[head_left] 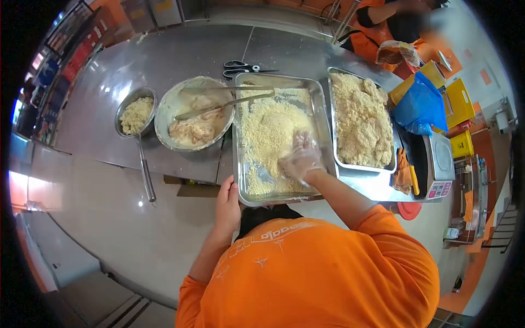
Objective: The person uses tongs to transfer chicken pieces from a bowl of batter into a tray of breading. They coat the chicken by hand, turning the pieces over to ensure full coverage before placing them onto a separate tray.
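Steel table [180,54] spans the scene. Crumb tray [322,117] on its near edge, directly before the person: long axis runs away from the body, short side nearest. Pale crumbs [265,123] spread across its floor, bare metal showing in patches. Second tray [361,168], heaped, just to the right, long axis roughly alike. Mixing bowl [170,104] at left, raw-looking pieces inside. Strainer [144,169] further left, handle pointing toward the near edge and past it. Tongs [257,97] lie crosswise, spread end over bowl, joined end over tray. Right hand [299,162], clear-gloved, palm down in crumbs, fingers pointing away; cannot tell if it grasps anything. Left hand [227,205], bare, at tray's near-left corner; closure on rim unclear. Scissors [238,70] beyond, blades rightward.
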Motion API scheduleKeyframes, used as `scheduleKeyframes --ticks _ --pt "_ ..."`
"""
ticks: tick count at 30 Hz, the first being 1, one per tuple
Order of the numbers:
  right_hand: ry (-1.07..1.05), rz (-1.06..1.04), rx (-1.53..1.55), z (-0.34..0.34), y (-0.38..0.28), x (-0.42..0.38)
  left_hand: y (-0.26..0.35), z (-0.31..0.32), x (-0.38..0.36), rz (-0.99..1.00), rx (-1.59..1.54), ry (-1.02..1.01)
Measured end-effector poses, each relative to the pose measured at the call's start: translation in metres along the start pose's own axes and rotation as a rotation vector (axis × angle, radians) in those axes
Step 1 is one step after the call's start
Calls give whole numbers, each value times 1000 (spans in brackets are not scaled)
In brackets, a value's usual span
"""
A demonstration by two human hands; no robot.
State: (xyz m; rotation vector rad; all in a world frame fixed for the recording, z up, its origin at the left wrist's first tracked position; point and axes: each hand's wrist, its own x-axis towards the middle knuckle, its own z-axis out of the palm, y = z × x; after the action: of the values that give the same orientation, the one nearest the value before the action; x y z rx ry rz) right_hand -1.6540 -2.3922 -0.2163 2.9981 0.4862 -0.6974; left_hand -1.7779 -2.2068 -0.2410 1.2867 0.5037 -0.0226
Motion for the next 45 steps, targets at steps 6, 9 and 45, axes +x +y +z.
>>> scheduleKeyframes --ticks 6,9,45 --pt "62 89 71 11 -11 -24 -43 -16 16 8 -3 41" --pt "-13 96 54 11 3 -3 -45 -17 14 18 83 43" --pt "-342 -760 -554 -85 -58 82 -46 -22 17 150 259 -5"
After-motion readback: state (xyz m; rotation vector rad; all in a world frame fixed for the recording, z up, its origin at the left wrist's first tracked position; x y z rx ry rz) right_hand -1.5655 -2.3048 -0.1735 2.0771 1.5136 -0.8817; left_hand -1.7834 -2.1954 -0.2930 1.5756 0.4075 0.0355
